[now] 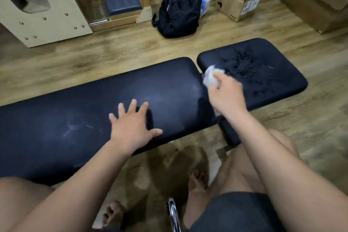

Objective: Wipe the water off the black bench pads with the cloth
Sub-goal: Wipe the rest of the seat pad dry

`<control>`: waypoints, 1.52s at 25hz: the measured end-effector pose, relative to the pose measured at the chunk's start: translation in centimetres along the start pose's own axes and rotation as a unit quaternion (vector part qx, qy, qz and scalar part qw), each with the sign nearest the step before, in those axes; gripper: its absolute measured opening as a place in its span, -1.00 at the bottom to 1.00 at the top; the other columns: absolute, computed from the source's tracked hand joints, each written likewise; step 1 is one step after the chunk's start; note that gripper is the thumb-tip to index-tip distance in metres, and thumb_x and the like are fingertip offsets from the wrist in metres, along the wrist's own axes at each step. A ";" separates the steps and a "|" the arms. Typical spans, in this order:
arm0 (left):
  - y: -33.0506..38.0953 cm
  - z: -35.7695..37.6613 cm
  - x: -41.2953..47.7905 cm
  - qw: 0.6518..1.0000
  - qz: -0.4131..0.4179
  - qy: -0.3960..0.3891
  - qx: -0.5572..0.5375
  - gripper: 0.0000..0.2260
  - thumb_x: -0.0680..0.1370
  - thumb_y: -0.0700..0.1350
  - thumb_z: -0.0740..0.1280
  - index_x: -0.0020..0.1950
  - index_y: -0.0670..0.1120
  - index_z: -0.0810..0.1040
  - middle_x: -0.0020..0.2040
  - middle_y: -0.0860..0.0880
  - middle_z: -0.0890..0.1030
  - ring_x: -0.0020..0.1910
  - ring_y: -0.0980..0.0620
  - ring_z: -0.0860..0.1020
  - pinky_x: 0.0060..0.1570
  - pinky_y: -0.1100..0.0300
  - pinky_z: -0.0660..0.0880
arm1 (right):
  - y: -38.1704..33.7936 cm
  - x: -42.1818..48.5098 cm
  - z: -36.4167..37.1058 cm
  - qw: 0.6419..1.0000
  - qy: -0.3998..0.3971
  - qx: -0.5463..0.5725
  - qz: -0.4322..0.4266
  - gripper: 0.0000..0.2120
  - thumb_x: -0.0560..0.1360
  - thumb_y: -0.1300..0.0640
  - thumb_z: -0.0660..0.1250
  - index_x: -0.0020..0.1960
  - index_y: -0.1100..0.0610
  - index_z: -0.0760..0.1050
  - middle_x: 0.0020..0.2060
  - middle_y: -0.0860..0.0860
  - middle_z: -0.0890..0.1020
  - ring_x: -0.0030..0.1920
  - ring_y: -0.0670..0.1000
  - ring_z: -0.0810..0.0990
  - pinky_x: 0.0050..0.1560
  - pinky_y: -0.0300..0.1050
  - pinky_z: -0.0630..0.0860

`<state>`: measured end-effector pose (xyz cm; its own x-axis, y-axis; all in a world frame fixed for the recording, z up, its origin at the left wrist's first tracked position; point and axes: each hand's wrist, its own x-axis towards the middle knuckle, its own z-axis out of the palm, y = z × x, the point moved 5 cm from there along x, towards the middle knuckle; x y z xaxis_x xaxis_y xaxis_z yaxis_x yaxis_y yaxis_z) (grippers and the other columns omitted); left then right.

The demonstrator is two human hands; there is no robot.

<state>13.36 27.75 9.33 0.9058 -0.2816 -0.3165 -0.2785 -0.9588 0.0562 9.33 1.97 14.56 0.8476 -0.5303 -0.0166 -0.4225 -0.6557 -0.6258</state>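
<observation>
— Where is the cloth (211, 78) now?

— In the right hand (226, 94). The fingers are curled around it, and the white crumpled cloth comes out past the fingertips. It is at the left end of the short pad (273, 84), just at the gap between the two pads. If it presses on the pad or only hangs above it, I cannot tell.

— And the water?

— Many small water drops (243, 66) lie on the short pad, mostly in its middle, just to the right of the cloth. On the long pad (56, 118) I see only some faint pale streaks toward its left part.

— What does the other hand do?

— The left hand (131, 124) lies flat on the long pad, near its front edge. The fingers are straight and spread, and it holds nothing.

— What else is around the bench?

— The person sits in front of it, with bare feet on the wooden floor (113, 49). Behind the bench, on the floor, stands a black backpack (178, 7), and to the right of it an opened cardboard box (239, 0).
</observation>
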 end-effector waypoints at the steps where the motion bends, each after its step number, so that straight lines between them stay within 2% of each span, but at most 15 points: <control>1: 1.5 0.0 0.8 1.000 0.022 -0.021 -0.001 -0.07 0.35 0.41 0.35 0.57 0.17 -0.03 0.61 -0.01 -0.06 0.54 -0.31 -0.08 0.42 -0.37 0.06 | 0.6 2.3 0.9 0.997 -0.003 -0.078 -0.019 -0.77 0.49 0.19 0.13 0.07 0.14 0.51 -0.12 0.17 0.56 -0.08 0.21 0.51 -0.16 -0.05 0.34; 4: 3.0 0.9 3.4 0.994 0.019 -0.099 -0.049 0.03 0.28 0.34 0.48 0.57 0.20 -0.08 0.60 0.06 -0.18 0.52 -0.39 -0.17 0.39 -0.43 0.05 | 0.9 7.2 6.2 0.977 -0.119 -0.176 -0.017 -0.83 0.54 0.17 0.11 -0.05 0.15 0.46 0.01 0.17 0.58 0.08 0.24 0.51 -0.07 -0.06 0.37; 7: 2.8 1.3 3.5 0.992 0.014 -0.112 -0.052 0.04 0.29 0.29 0.50 0.57 0.20 -0.10 0.59 0.07 -0.22 0.50 -0.41 -0.22 0.38 -0.44 0.02 | -0.8 11.9 7.6 0.975 -0.112 -0.185 0.044 -0.76 0.55 0.12 0.20 0.09 0.26 0.49 0.13 0.24 0.54 0.14 0.26 0.54 0.04 -0.04 0.48; 9: 2.9 1.6 3.6 0.993 0.008 -0.112 -0.046 0.03 0.31 0.26 0.50 0.56 0.20 -0.11 0.59 0.06 -0.25 0.49 -0.42 -0.26 0.39 -0.44 -0.02 | -2.3 15.9 8.0 0.971 -0.106 -0.209 0.041 -0.74 0.55 0.15 0.23 0.14 0.30 0.50 0.15 0.24 0.55 0.15 0.25 0.55 0.04 -0.05 0.50; 13: 2.8 1.8 3.9 0.992 0.003 -0.119 -0.044 0.03 0.32 0.28 0.49 0.55 0.21 -0.14 0.58 0.07 -0.30 0.48 -0.42 -0.31 0.41 -0.44 -0.04 | -4.3 21.2 10.5 0.958 -0.149 -0.244 0.010 -0.77 0.52 0.20 0.27 0.11 0.31 0.50 0.09 0.24 0.58 0.10 0.25 0.58 -0.11 -0.07 0.45; 15: 2.9 1.9 3.8 0.991 0.006 -0.127 -0.046 0.03 0.32 0.28 0.48 0.55 0.21 -0.15 0.57 0.07 -0.33 0.47 -0.42 -0.34 0.40 -0.44 -0.06 | -4.0 22.3 11.0 0.932 -0.201 -0.302 -0.008 -0.83 0.44 0.22 0.28 -0.05 0.31 0.52 -0.05 0.21 0.61 -0.02 0.23 0.60 -0.14 -0.07 0.48; 18: 2.8 2.1 3.9 0.991 0.008 -0.128 -0.045 0.04 0.31 0.29 0.48 0.55 0.22 -0.17 0.56 0.08 -0.36 0.46 -0.41 -0.38 0.39 -0.45 -0.07 | -3.4 24.3 10.5 0.916 -0.194 -0.351 -0.020 -0.90 0.34 0.18 0.32 -0.19 0.20 0.56 -0.21 0.13 0.60 -0.17 0.14 0.61 -0.21 -0.09 0.50; 21: 2.8 2.2 3.9 0.991 0.011 -0.126 -0.044 0.04 0.30 0.30 0.48 0.54 0.23 -0.17 0.56 0.10 -0.36 0.46 -0.40 -0.39 0.39 -0.46 -0.08 | -3.3 24.0 10.9 0.881 -0.267 -0.385 -0.064 -0.79 0.43 0.22 0.27 -0.01 0.20 0.64 -0.13 0.15 0.68 -0.22 0.11 0.63 -0.15 -0.08 0.61; 23: 2.7 2.2 3.9 0.991 0.009 -0.124 -0.043 0.05 0.29 0.30 0.48 0.55 0.23 -0.16 0.56 0.09 -0.36 0.46 -0.41 -0.39 0.39 -0.47 -0.09 | -3.2 23.2 11.0 0.856 -0.288 -0.419 -0.098 -0.70 0.44 0.22 0.23 0.10 0.16 0.63 -0.02 0.13 0.68 -0.08 0.12 0.65 0.05 -0.02 0.60; 25: 2.7 2.0 3.9 0.991 0.009 -0.125 -0.046 0.05 0.29 0.30 0.49 0.55 0.23 -0.15 0.56 0.09 -0.35 0.46 -0.41 -0.38 0.38 -0.47 -0.08 | -3.0 22.2 10.5 0.849 -0.261 -0.435 -0.147 -0.64 0.41 0.21 0.18 0.15 0.12 0.58 0.08 0.14 0.64 0.15 0.19 0.52 0.18 0.02 0.51; 28: 2.8 2.0 3.9 0.991 0.009 -0.130 -0.044 0.05 0.29 0.30 0.49 0.55 0.23 -0.14 0.57 0.09 -0.34 0.46 -0.42 -0.37 0.38 -0.47 -0.08 | -2.0 21.1 10.1 0.854 -0.228 -0.442 -0.154 -0.68 0.44 0.24 0.16 0.15 0.13 0.52 0.03 0.17 0.56 0.27 0.21 0.35 0.06 0.01 0.48; 31: 2.7 2.0 3.8 0.991 0.009 -0.125 -0.043 0.05 0.29 0.31 0.48 0.55 0.23 -0.15 0.57 0.08 -0.34 0.46 -0.42 -0.37 0.38 -0.47 -0.08 | -1.6 20.8 9.5 0.828 -0.255 -0.468 -0.172 -0.71 0.53 0.17 0.17 0.20 0.09 0.53 0.11 0.12 0.40 0.24 0.21 0.31 0.19 0.09 0.46; 33: 2.7 1.9 3.9 0.991 0.010 -0.125 -0.043 0.05 0.30 0.31 0.48 0.56 0.22 -0.16 0.57 0.08 -0.33 0.46 -0.42 -0.37 0.38 -0.47 -0.08 | -1.5 19.7 8.9 0.800 -0.292 -0.484 -0.200 -0.73 0.56 0.14 0.17 0.19 0.08 0.55 0.19 0.15 0.36 0.23 0.20 0.37 0.22 -0.01 0.40; 36: 2.7 1.9 3.9 0.992 0.011 -0.120 -0.042 0.06 0.30 0.32 0.47 0.56 0.21 -0.17 0.57 0.07 -0.32 0.46 -0.43 -0.36 0.37 -0.48 -0.08 | -0.5 17.1 8.0 0.763 -0.321 -0.512 -0.230 -0.85 0.58 0.12 0.18 -0.02 0.09 0.53 0.13 0.12 0.40 0.07 0.16 0.44 0.01 -0.08 0.41; 38: 2.8 2.0 3.9 0.992 0.012 -0.118 -0.040 0.06 0.30 0.32 0.47 0.56 0.21 -0.17 0.57 0.07 -0.32 0.46 -0.43 -0.36 0.37 -0.48 -0.09 | -0.1 17.3 7.6 0.779 -0.317 -0.490 -0.229 -0.88 0.55 0.11 0.23 -0.14 0.06 0.49 0.04 0.09 0.37 -0.05 0.15 0.46 -0.01 -0.02 0.49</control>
<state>15.49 24.06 6.40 0.7970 -0.2960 -0.5264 -0.2635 -0.9548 0.1379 26.45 -3.03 8.43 0.8381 0.0478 -0.5434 0.1923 -0.9581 0.2123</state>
